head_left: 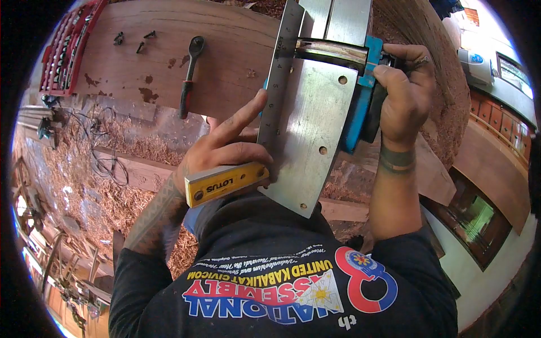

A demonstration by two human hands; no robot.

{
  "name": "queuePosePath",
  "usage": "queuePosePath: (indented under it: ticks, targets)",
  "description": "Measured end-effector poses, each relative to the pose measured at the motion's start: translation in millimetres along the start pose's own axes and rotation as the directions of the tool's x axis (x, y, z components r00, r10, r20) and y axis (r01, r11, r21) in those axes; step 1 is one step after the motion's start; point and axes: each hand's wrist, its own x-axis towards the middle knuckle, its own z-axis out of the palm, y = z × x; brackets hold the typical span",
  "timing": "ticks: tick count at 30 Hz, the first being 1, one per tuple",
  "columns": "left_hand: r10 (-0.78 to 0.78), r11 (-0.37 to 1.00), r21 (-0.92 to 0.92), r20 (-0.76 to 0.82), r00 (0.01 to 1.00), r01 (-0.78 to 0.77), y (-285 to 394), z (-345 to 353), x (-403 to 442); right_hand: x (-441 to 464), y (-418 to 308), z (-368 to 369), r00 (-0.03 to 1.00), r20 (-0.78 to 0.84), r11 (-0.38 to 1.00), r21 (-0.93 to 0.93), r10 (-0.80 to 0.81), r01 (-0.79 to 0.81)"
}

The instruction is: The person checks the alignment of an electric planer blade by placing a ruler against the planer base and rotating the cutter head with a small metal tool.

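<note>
An electric hand planer (313, 121) lies with its metal sole facing up, its blue body (356, 112) showing along the right side. My left hand (228, 138) is closed around a try square (228, 183) with a yellow LOTUS handle. The square's marked steel blade stands on edge along the sole's left side, across the cutter slot (332, 50), and my index finger presses against it. My right hand (403, 90) grips the planer's side by the end of the cutter drum, thumb and fingers pinched there. What exactly the fingertips hold is partly hidden.
A ratchet wrench (191, 76) and several small bolts (140, 46) lie on the wooden plank (231, 25) at left. A red socket set (70, 48) sits at its far left end. Black cords (104, 143) and wood shavings (149, 194) cover the floor.
</note>
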Motion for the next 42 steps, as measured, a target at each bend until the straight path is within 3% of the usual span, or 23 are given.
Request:
queuePosePath:
  ticks: [7, 10, 13, 19, 25, 28, 31, 37, 39, 42]
  targets:
    - [-0.016, 1.0, 0.021, 0.008, 1.0, 0.016, 2.1, -2.0, 1.3, 0.7, 0.4, 0.1, 1.0, -0.007, 1.0, 0.005, 0.005, -0.005]
    - [-0.028, 1.0, 0.003, -0.001, 1.0, 0.028, -0.1, 0.2, 0.0, 2.6, 3.6, -3.2, 0.989, 0.042, 0.977, -0.152, -0.144, 0.149]
    - [-0.02, 1.0, -0.022, -0.014, 1.0, 0.019, -3.8, 2.6, -1.0, 1.4, -0.1, 0.2, 1.0, -0.01, 1.0, -0.007, 0.004, -0.004]
    - [-0.021, 1.0, -0.009, -0.011, 1.0, 0.021, -1.9, 1.9, -0.3, 1.1, -4.7, 2.8, 0.998, -0.023, 0.997, 0.05, 0.054, -0.053]
    - [-0.012, 1.0, 0.007, -0.003, 1.0, 0.012, -1.0, -0.1, 1.4, 1.6, -1.0, 0.8, 0.999, -0.018, 0.999, 0.018, 0.035, -0.035]
    - [-0.019, 1.0, -0.004, 0.003, 1.0, 0.019, 0.3, -0.7, 1.8, -0.9, 5.6, -5.7, 0.996, 0.061, 0.986, -0.152, -0.061, 0.069]
    - [-0.023, 1.0, -0.008, -0.005, 1.0, 0.023, 0.3, -0.1, 0.7, -1.8, -1.1, -3.6, 0.998, 0.032, 0.996, -0.078, 0.053, -0.051]
    - [-0.024, 0.999, -0.026, -0.021, 0.999, 0.024, -2.6, 2.4, -0.7, 1.7, -1.9, 1.4, 1.0, -0.022, 1.0, -0.016, 0.006, -0.006]
    - [-0.027, 0.999, -0.026, -0.017, 0.999, 0.027, -4.0, 2.1, -1.9, 4.7, 10.9, -1.2, 0.962, 0.021, 0.949, -0.161, -0.271, 0.271]
    - [-0.028, 1.0, 0.01, -0.006, 1.0, 0.028, -3.3, 1.1, -1.7, 11.5, 24.9, -3.9, 0.845, 0.096, 0.799, -0.286, -0.525, 0.529]
